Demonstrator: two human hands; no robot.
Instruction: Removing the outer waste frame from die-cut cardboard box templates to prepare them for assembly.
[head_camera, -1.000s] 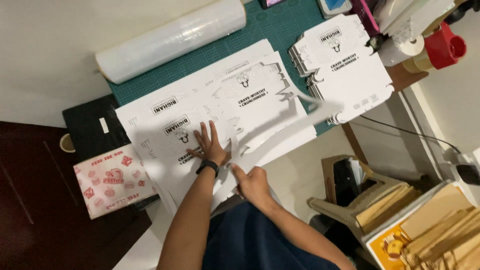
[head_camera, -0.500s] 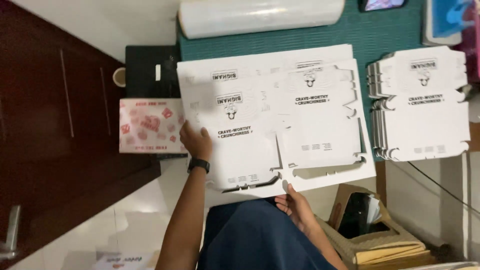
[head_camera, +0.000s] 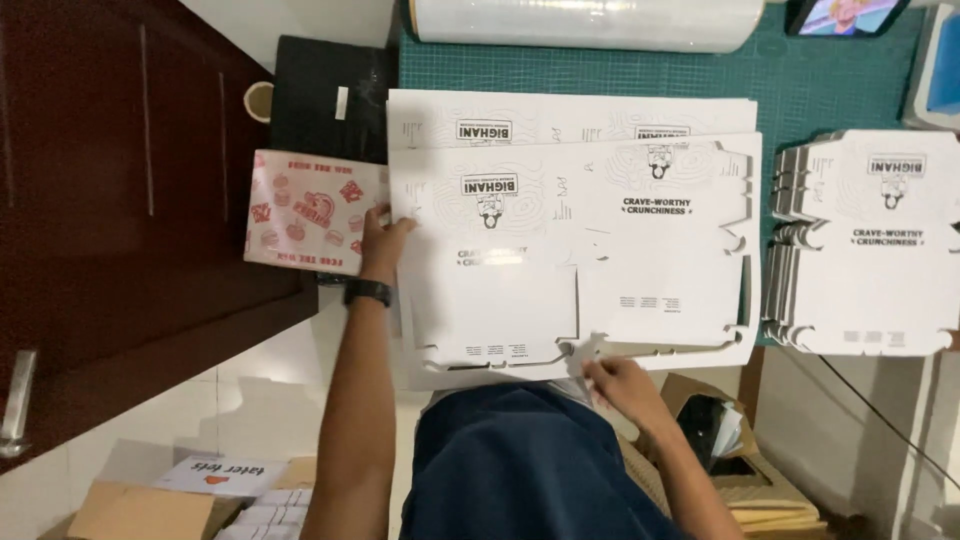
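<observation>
A large white die-cut cardboard sheet (head_camera: 580, 250) with black print lies on top of a pile of like sheets, on a green cutting mat (head_camera: 820, 90). My left hand (head_camera: 380, 240), with a black wristband, presses on the sheet's left edge. My right hand (head_camera: 615, 385) pinches the sheet's near edge at a notched tab. A stack of cut-out white box blanks (head_camera: 870, 245) stands to the right, apart from both hands.
A big roll of clear film (head_camera: 590, 20) lies along the mat's far edge. A pink printed paper stack (head_camera: 310, 210) and a black box (head_camera: 320, 100) sit to the left. Dark wooden cabinet doors (head_camera: 120, 200) are at far left; cardboard boxes (head_camera: 150, 510) are on the floor.
The view has steadied and squared up over the sheets. My left hand has slid to the sheet's left edge and my right hand has taken hold of the near edge.
</observation>
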